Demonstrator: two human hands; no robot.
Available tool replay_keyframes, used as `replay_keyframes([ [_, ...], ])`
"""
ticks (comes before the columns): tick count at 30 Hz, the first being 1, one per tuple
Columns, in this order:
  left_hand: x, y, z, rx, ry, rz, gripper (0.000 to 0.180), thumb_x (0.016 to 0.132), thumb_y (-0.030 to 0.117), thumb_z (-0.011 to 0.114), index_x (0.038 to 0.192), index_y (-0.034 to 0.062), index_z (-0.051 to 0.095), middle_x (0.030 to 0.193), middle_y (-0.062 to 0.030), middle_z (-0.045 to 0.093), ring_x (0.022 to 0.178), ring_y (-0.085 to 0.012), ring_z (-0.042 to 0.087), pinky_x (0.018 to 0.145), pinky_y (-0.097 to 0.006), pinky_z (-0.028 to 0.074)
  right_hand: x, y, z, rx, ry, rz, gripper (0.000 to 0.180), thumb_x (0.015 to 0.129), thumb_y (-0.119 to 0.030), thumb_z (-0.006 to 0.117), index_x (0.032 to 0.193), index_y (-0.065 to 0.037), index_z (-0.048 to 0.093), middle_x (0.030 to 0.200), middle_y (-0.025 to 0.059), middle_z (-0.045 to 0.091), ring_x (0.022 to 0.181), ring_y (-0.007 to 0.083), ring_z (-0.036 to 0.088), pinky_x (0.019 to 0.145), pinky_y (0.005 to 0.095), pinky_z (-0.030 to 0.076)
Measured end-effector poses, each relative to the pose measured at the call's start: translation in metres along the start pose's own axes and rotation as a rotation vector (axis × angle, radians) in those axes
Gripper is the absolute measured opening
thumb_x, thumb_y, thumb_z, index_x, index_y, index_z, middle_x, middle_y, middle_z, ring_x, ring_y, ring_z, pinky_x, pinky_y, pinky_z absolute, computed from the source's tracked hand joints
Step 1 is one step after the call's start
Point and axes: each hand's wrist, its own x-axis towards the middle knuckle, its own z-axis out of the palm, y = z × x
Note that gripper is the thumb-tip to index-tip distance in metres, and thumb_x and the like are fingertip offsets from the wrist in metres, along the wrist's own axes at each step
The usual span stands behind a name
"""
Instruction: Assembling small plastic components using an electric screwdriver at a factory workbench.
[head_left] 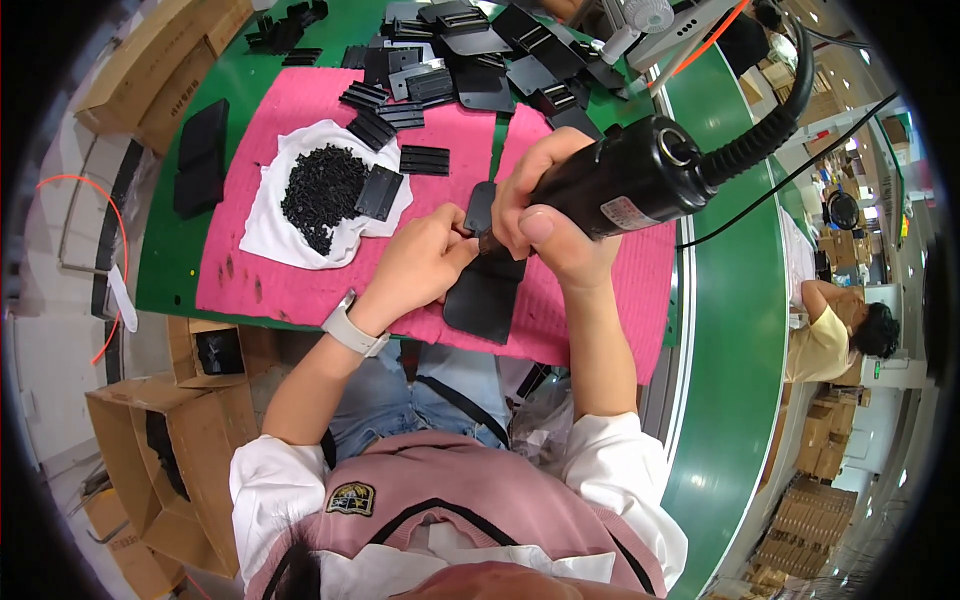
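Note:
My right hand (565,230) is wrapped round a black electric screwdriver (635,180), which lies tilted with its cable end up to the right. The tool's tip points down left, to the fingers of my left hand (425,262). Those fingers are closed in a pinch at the tip, over a flat black plate (484,305) on the pink mat (625,300). What they pinch is hidden. To the left, a heap of small black screws (325,190) rests on a white cloth (262,225), with a black ribbed block (379,192) at the heap's right edge.
More ribbed blocks (425,160) lie beyond my hands. Several black plates (485,85) are piled at the back of the green table (160,265). Black pads (201,155) sit at the left, near cardboard boxes (165,75). A thick cable (790,110) rises from the screwdriver.

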Motion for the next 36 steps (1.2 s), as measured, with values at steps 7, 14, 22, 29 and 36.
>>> replay_keyframes([
  [7,-0.001,-0.015,0.008,0.12,0.145,0.174,0.026,0.081,0.018,0.062,0.095,-0.0029,0.055,0.062,-0.0154,0.06,0.06,-0.0317,0.061,0.054,-0.04,0.044,-0.007,-0.004,0.013,-0.056,-0.07,-0.068,0.034,0.066,-0.001,0.074,0.094,-0.001,0.055,0.075,0.0017,0.057,0.067,0.01,0.055,0.061,0.0242,0.047],
  [14,-0.035,0.001,-0.006,-0.054,0.008,0.11,0.071,0.071,0.009,0.076,0.13,0.0028,0.036,0.072,-0.0028,0.052,0.062,-0.01,0.053,0.055,-0.023,0.042,-0.031,-0.057,-0.03,-0.322,0.486,0.006,0.042,0.078,-0.019,0.069,0.11,0.0,0.049,0.064,0.0047,0.052,0.052,0.0151,0.051,0.049,0.0253,0.042],
  [22,-0.073,0.041,-0.006,-0.168,0.473,0.297,0.035,0.077,-0.003,0.062,0.109,0.003,0.048,0.08,-0.0083,0.06,0.073,-0.0177,0.06,0.059,-0.029,0.046,-0.085,-0.026,-0.089,-1.652,0.349,-0.02,0.066,0.069,-0.019,0.074,0.126,0.0,0.047,0.129,0.0224,0.041,0.116,0.038,0.046,0.098,0.0407,0.039],
  [29,-0.107,0.065,-0.04,0.35,0.347,0.767,0.033,0.073,0.004,0.069,0.104,0.0042,0.058,0.082,-0.008,0.061,0.074,-0.0276,0.062,0.065,-0.034,0.05,-0.05,-0.038,0.039,-1.246,-0.642,-0.081,0.038,0.057,-0.02,0.08,0.086,-0.004,0.061,0.062,0.0064,0.057,0.053,0.0202,0.058,0.052,0.0314,0.044],
  [36,-0.112,0.034,-0.035,-0.722,0.362,0.341,0.049,0.078,0.035,0.073,0.105,-0.0023,0.056,0.09,-0.0095,0.061,0.082,-0.0156,0.056,0.077,-0.031,0.046,-0.061,0.004,0.092,-0.714,-0.069,-0.152,0.039,0.055,-0.02,0.082,0.081,-0.001,0.06,0.061,0.0,0.056,0.053,0.0096,0.051,0.051,0.0236,0.039],
])
